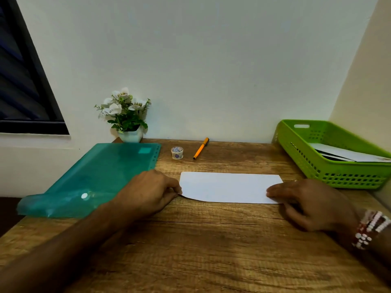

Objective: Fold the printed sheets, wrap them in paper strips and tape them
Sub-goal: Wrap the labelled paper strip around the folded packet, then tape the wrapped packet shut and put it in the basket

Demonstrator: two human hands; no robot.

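Now, left hand pinches the sheet corner, right hand presses it flat-fingered. Square the edges before creasing.

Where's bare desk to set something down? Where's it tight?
Biggest bare patch: desk nearer than the folded sheet, between the forearms. Also bare: back strip between orange pen and green basket. Tight: teal folder fills the left; tape roll and pen sit behind the sheet; left hand and right hand are on its ends.

A home study corner: a wooden desk against a plain wall, with potted flowers, a pen, and a green paper tray.
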